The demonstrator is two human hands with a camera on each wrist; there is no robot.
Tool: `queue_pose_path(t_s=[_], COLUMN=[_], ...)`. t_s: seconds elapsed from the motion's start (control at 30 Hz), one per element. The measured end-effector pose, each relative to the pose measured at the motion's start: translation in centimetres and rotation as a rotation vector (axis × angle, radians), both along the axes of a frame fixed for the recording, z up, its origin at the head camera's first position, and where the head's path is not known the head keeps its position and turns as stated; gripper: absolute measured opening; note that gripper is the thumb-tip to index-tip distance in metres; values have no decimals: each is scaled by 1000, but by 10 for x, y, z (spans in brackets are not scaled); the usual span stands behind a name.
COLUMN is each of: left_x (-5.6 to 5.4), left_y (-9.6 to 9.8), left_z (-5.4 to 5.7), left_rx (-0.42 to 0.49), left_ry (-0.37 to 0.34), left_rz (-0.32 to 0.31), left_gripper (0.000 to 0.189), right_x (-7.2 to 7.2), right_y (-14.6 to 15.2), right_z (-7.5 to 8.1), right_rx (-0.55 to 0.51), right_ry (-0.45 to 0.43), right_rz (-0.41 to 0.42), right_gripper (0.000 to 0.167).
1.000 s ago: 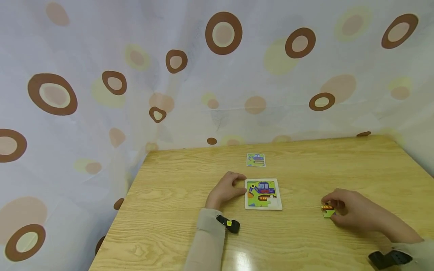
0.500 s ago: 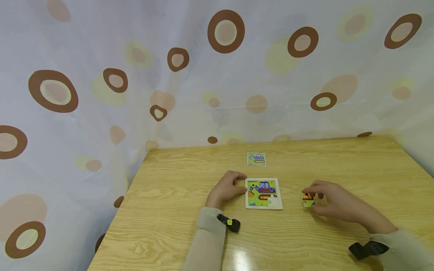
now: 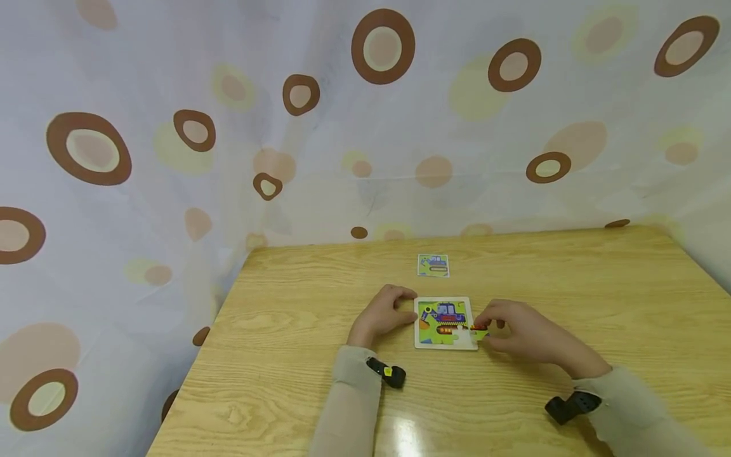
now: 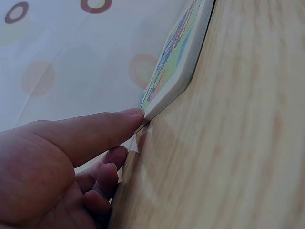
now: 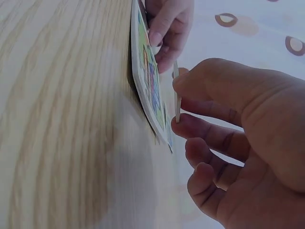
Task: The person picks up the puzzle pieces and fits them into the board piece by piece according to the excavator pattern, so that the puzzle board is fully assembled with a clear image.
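Observation:
A square jigsaw puzzle board (image 3: pixel 422 344) with a pale frame and a blue digger picture lies on the table; a gap shows at its lower right. My left hand (image 3: pixel 381 315) rests at its left side, thumb and forefinger touching the frame's edge. In the left wrist view, the straight thumb (image 4: pixel 107 131) meets the frame's corner, the other fingers loosely bent below. My right hand (image 3: pixel 522 330) pinches a puzzle piece (image 3: pixel 481 332), red and green, just at the board's right edge. Seen edge-on in the right wrist view, the piece (image 5: pixel 177 105) is held above the table between thumb and fingers.
Behind the board lies a small picture card (image 3: pixel 433 265) showing the same digger. The wooden table (image 3: pixel 297 317) meets a white curtain (image 3: pixel 320 139) with brown ring patterns at the back and left. Each wrist wears a black strap device.
My right hand has carried the puzzle piece leftward across the table, from well right of the board to its right edge. The left hand has stayed at the board's left side.

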State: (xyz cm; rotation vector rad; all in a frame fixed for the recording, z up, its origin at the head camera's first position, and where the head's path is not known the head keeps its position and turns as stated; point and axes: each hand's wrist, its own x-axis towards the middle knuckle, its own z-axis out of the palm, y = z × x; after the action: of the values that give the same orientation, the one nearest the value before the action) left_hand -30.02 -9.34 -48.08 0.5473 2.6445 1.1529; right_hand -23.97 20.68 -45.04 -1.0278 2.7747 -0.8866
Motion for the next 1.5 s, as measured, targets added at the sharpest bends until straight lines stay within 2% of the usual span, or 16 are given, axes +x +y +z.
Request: queue_pose_path(t_s=[0.3, 0.6, 1.03, 1.5], left_x=[2, 4, 4, 6], left_y=[1, 3, 6, 7], left_z=[2, 5, 2, 1], left_rx=[-23, -16, -20, 5], left_ry=[9, 15, 8, -13], left_rz=[-9, 0, -5, -5], left_gripper=[41, 41, 40, 41], right_x=[-4, -5, -4, -1], right_y=[-22, -26, -29, -28], right_z=[-4, -6, -11, -11], right_rx=[-10, -27, 10, 8], right_ry=[-94, -71, -43, -66], right_rz=[-32, 7, -19, -30], right_gripper=[18, 13, 14, 14])
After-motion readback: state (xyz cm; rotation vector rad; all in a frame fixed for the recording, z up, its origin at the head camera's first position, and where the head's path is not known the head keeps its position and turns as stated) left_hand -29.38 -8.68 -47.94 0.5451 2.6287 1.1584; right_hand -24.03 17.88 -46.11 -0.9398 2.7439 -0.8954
